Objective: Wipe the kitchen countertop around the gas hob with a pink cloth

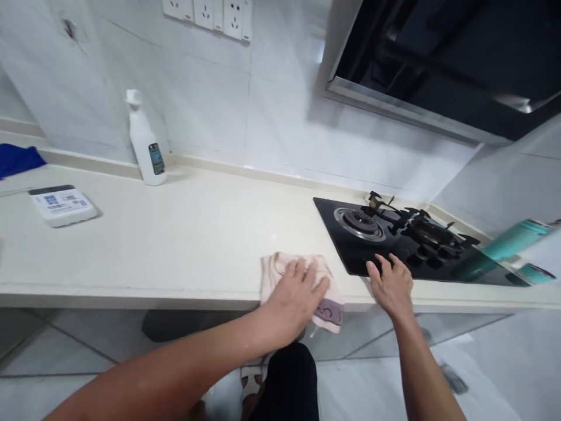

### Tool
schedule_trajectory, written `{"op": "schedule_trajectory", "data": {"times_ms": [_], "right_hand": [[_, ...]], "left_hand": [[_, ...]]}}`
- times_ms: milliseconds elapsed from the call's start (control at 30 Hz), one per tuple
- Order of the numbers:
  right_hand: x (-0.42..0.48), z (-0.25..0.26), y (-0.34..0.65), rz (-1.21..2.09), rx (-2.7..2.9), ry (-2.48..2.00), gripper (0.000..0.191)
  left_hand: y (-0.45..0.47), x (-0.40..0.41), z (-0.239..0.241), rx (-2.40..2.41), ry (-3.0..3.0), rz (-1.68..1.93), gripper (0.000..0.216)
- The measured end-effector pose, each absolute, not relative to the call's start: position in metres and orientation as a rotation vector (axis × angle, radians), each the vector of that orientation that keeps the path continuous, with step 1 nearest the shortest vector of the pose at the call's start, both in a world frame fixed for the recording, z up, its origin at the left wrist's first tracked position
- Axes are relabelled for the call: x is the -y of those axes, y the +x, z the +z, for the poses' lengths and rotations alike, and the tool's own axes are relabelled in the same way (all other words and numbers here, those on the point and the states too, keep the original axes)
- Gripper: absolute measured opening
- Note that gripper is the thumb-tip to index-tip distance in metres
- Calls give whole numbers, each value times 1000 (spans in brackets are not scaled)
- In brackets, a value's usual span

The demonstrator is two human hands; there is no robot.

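Observation:
My left hand (294, 292) lies flat with fingers spread on a pale pink cloth (277, 264) at the front edge of the cream counter (175, 234). A corner of the cloth hangs over the edge. My right hand (392, 283) rests open, fingers stretched, on the front left corner of the black glass gas hob (337, 234). The hob carries two burners with black pan supports (421, 225).
A white spray bottle (146, 143) stands by the wall at the back. A white flat box (63, 204) and a blue cloth (17, 159) lie at the left. Teal bottles (512, 242) lie right of the hob. A dark extractor hood (438, 58) hangs above. Wall sockets (210, 14) show at the top.

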State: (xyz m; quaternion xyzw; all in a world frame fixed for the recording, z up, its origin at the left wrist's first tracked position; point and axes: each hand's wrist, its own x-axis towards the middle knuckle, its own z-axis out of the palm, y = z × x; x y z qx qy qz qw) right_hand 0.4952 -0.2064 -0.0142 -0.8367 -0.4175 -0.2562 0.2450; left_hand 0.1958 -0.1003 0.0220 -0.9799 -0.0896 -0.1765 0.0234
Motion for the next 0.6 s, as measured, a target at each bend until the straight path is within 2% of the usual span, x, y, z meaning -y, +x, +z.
{"op": "schedule_trajectory", "data": {"times_ms": [133, 200, 467, 600], "right_hand": [[208, -16, 498, -684, 1122, -2309, 73], [209, -18, 502, -682, 1122, -2310, 76], [211, -34, 527, -596, 1140, -2349, 79], [211, -42, 541, -651, 1183, -2333, 79]], "left_hand": [[249, 122, 37, 99, -3050, -638, 48], [254, 127, 43, 83, -3038, -649, 41], [167, 109, 30, 228, -3016, -578, 39], [62, 70, 16, 470, -2994, -540, 62]]}}
